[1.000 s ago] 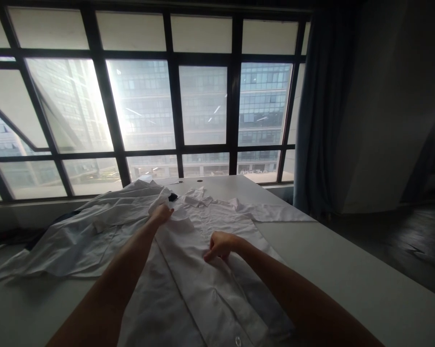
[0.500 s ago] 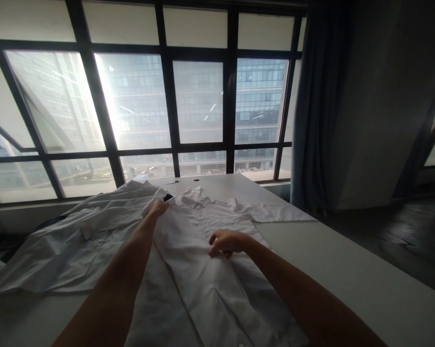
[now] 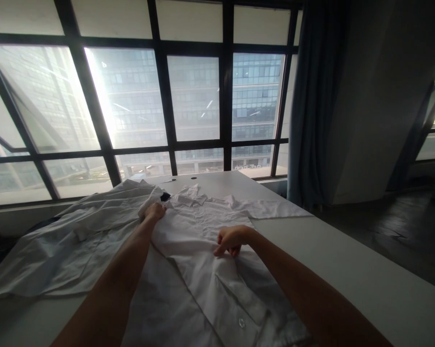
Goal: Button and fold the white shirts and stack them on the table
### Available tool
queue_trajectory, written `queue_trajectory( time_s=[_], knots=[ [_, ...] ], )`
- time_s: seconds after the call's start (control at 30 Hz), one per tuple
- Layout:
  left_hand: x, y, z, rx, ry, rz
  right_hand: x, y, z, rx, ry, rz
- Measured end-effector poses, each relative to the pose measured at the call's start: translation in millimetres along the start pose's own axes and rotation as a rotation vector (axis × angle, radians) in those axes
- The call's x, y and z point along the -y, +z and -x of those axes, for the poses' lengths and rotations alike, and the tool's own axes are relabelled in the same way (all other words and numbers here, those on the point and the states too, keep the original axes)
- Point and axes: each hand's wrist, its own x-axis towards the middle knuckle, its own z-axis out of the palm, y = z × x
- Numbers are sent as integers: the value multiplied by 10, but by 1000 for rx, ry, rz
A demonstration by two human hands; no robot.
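Observation:
A white button-up shirt (image 3: 188,279) lies spread on the table with its collar (image 3: 192,196) at the far end. One sleeve reaches out to the right; a loose folded length with a button (image 3: 241,323) lies over the body near me. My left hand (image 3: 154,211) is closed on the cloth near the shirt's left shoulder. Over the middle of the shirt, my right hand (image 3: 234,239) pinches a fold of the fabric, its thumb and fingers together. The cloth between the two hands is slightly raised and creased.
More white garments (image 3: 73,246) are heaped to the left, with dark cloth under them. The white table (image 3: 333,250) runs toward large windows (image 3: 194,96), its right edge slanting away. A blue curtain (image 3: 307,106) hangs beyond, at right.
My right hand has shifted slightly right, drawing the pinched fabric with it, and the buttoned part near me shows more. My left hand has moved slightly left and down, still on the cloth.

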Motion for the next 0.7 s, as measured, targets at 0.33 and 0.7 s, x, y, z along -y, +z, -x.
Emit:
queue_trajectory(
  time_s=[0.33, 0.7],
  knots=[
    [-116, 71, 133, 88, 390, -104, -16, -212, 282, 294, -135, -176],
    [-186, 153, 346, 256, 454, -199, -130, -213, 221, 248, -6, 37]
  ],
)
